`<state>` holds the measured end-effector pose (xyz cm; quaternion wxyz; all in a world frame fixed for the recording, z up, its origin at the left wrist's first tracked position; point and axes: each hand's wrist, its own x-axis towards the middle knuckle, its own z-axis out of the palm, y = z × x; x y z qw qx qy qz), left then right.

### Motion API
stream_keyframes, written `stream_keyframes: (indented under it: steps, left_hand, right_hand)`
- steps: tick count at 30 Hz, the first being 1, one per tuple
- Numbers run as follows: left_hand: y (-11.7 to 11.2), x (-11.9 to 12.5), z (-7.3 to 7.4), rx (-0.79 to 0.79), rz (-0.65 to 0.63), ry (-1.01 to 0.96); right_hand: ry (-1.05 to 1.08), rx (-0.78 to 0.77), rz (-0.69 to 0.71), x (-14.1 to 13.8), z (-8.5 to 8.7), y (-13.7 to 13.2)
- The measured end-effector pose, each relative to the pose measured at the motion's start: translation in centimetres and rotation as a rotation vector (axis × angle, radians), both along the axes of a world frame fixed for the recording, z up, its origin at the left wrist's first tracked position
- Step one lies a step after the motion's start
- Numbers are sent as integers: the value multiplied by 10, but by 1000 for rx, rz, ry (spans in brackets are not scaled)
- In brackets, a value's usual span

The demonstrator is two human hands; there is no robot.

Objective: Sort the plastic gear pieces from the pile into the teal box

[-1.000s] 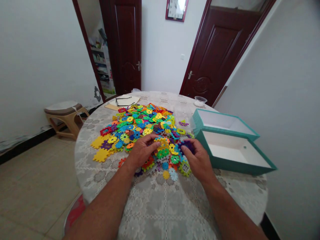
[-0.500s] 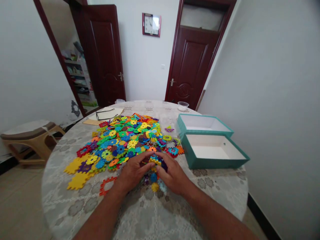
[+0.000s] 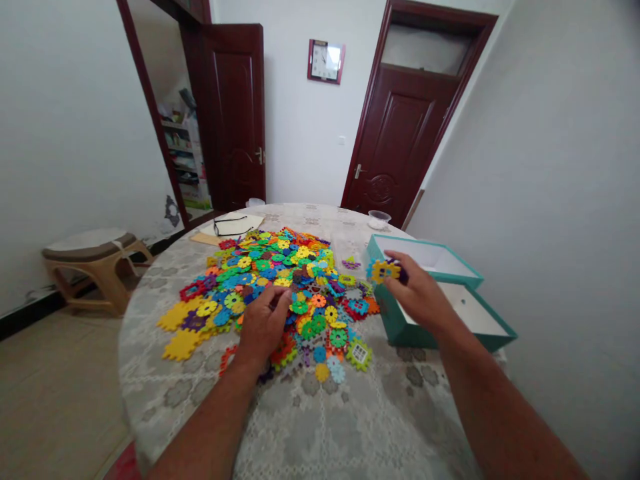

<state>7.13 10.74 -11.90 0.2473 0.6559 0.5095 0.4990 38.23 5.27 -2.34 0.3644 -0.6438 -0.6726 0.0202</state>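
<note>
"Head camera: where was the gear-edged plastic assembly [image 3: 385, 271], and how did it point?"

"Off the bench [image 3: 350, 427], raised by the near left corner of the open teal boxes. Its long axis ran roughly crosswise, blue at the left end, purple beside the fingers, the yellow windowed face turned toward the viewer."

"And the hands?"

"The right hand [image 3: 419, 291] pinched it between thumb and fingers. The left hand [image 3: 263, 325] was half curled over the pile of plastic gear pieces [image 3: 260, 265]; whether it gripped one, I couldn't tell."

"Anything blocking the view?"

"The right hand and forearm covered part of the near box [image 3: 406, 333] and overlapped the far box [image 3: 445, 260]. Beyond the pile lay black-framed eyeglasses [image 3: 233, 235]; a clear bowl [image 3: 379, 219] stood behind the boxes."
</note>
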Motion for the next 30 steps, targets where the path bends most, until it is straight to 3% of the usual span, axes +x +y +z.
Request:
stream_keyframes:
  steps: [3, 7, 12, 16, 20, 23, 25, 26, 30]
  left_hand:
    - [3, -2, -1, 33, 103, -31]
    - [3, -2, -1, 56, 137, -68]
    - [5, -4, -3, 58, 187, -106]
    - [9, -7, -5, 57, 194, -135]
    - [11, -7, -6, 52, 199, -160]
    - [11, -7, -7, 58, 206, -148]
    - [10, -7, -7, 62, 196, -136]
    - [10, -6, -7, 62, 190, -132]
    - [7, -5, -6, 60, 173, -122]
  right_hand:
    - [-131, 78, -251, 50, 6, 46]
    - [-270, -89, -429, 97, -5, 98]
    - [-398, -266, -423, 118, -24, 120]
    - [-418, -256, -383, 114, -22, 113]
    - [-324, -93, -212, 65, -17, 77]
    - [-228, -141, 182, -6, -29, 29]
    - [-214, -182, 518, -58, -45, -2]
    - [-217, -177, 598, -82, -55, -15]
    - [-363, -234, 644, -142, -87, -38]
